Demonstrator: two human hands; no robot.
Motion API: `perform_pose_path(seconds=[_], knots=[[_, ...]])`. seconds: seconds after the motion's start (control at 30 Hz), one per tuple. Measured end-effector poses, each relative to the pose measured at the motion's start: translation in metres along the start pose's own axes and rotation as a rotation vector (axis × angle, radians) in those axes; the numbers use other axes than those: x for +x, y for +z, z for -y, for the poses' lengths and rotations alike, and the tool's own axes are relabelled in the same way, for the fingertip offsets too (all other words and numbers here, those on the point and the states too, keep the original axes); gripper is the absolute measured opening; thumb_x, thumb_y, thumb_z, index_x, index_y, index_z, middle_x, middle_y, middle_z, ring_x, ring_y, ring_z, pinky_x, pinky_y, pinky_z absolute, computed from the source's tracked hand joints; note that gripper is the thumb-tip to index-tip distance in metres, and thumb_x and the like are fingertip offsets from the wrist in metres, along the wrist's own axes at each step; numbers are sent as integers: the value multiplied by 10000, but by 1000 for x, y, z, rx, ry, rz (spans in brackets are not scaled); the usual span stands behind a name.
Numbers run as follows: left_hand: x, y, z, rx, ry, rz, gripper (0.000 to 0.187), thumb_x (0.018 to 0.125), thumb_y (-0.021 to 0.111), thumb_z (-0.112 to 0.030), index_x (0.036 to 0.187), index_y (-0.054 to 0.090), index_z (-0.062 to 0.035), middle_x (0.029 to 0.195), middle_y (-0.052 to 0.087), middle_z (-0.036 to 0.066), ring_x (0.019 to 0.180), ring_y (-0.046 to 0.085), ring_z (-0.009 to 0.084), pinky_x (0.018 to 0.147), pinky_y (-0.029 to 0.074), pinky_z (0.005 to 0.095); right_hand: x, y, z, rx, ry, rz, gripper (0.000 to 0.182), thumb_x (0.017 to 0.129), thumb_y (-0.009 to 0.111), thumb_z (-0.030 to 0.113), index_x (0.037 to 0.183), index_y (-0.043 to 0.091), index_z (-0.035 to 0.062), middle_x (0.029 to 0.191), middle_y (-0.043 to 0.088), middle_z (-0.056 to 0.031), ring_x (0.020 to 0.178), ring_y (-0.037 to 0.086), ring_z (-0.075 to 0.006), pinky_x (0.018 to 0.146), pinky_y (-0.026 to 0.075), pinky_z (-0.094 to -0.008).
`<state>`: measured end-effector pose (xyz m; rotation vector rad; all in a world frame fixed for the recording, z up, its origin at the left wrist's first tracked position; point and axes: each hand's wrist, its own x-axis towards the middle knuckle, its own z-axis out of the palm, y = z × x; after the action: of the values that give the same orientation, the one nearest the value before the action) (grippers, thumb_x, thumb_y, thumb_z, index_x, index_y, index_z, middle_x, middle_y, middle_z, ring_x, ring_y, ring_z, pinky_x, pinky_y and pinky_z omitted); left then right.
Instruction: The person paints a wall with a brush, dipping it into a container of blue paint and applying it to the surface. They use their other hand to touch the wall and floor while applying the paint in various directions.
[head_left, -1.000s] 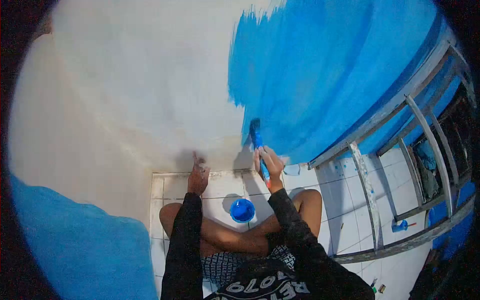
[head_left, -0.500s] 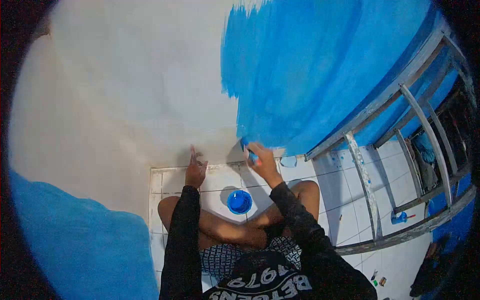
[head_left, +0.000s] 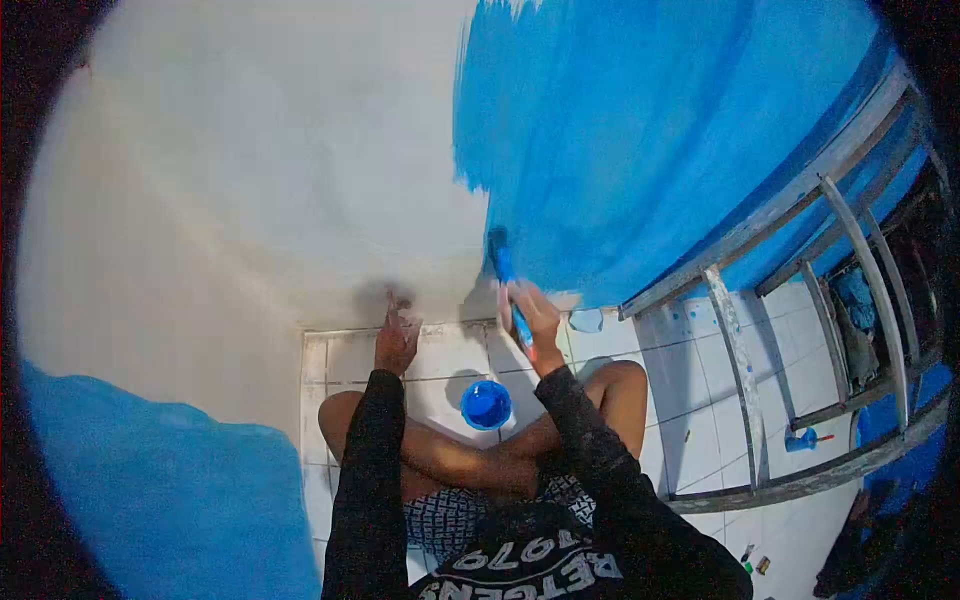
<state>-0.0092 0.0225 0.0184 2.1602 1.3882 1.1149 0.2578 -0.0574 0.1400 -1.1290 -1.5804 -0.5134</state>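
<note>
My right hand [head_left: 538,318] is closed around the handle of a paintbrush [head_left: 503,260], which has a blue handle with a reddish end. The bristles touch the wall at the left edge of the wet blue paint [head_left: 620,130]. Close to the bottom of the unpainted white wall [head_left: 300,150], my left hand [head_left: 397,342] holds nothing, its fingers stretched out and slightly blurred. Between my crossed legs and the wall stands a small blue paint container [head_left: 487,405] on the tiles, with blue paint inside.
A paint-spotted wooden ladder [head_left: 740,385] stands at the right. Behind its rails another brush [head_left: 805,440] lies on the white tiled floor [head_left: 690,410]. Blue paint also covers the lower left wall [head_left: 160,470]. A pale blue patch [head_left: 586,320] lies at the wall's foot.
My right hand has carried the brush upward along the paint edge, and the handle now shows more fully. My left hand stays near the wall base. The view has shifted slightly.
</note>
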Motion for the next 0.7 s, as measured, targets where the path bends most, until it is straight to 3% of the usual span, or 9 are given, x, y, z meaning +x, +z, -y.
perform_pose_path(seconds=[0.07, 0.23, 0.33, 0.4, 0.57, 0.63, 0.7], knots=[[-1, 1, 6, -30, 7, 36, 898, 947, 626, -209, 1577, 25, 8, 1020, 648, 171, 855, 641, 257, 875, 516, 365, -50, 13, -8, 166, 266, 231, 252, 733, 721, -41, 966, 662, 37, 911, 666, -175, 809, 686, -354, 691, 543, -401], [0, 13, 28, 13, 37, 86, 919, 935, 637, -177, 1561, 5, 53, 953, 637, 159, 823, 630, 256, 873, 520, 354, -51, 5, -10, 252, 352, 366, 251, 733, 727, -19, 964, 642, 32, 889, 649, -176, 786, 655, -399, 670, 523, -409], [1, 6, 11, 31, 95, 19, 921, 936, 640, -181, 1570, 5, 28, 934, 635, 157, 805, 620, 235, 860, 522, 360, -22, 1, -13, 175, 265, 269, 208, 758, 730, -34, 940, 647, 23, 871, 666, -163, 739, 670, -351, 650, 521, -382], [3, -10, -14, -169, -264, 193, 864, 965, 608, -275, 1579, 58, -18, 1345, 538, 288, 1057, 636, 394, 878, 525, 463, 12, -8, -17, 260, 257, 183, 236, 785, 741, 32, 1008, 671, 0, 947, 695, -187, 843, 692, -353, 727, 550, -390], [-1, -2, -1, -150, -121, 122, 861, 966, 608, -278, 1585, 61, -38, 1327, 557, 272, 988, 648, 380, 850, 529, 465, 114, -41, 18, 249, 139, -102, 197, 773, 769, -8, 955, 695, 5, 873, 696, -166, 768, 703, -287, 670, 561, -345], [1, -1, -4, -177, -68, 90, 864, 966, 605, -277, 1589, 52, -46, 1324, 560, 266, 974, 650, 378, 849, 530, 465, 117, -37, 22, 177, 98, -199, 191, 767, 778, -20, 938, 700, 12, 858, 695, -161, 755, 704, -277, 654, 562, -330], [0, -3, -7, -155, -114, 75, 875, 967, 601, -274, 1594, 28, -63, 1309, 569, 250, 968, 647, 375, 846, 530, 463, 97, -23, 15, 32, -85, -329, 140, 800, 762, -27, 911, 687, 16, 843, 703, -148, 707, 697, -270, 631, 562, -337]])
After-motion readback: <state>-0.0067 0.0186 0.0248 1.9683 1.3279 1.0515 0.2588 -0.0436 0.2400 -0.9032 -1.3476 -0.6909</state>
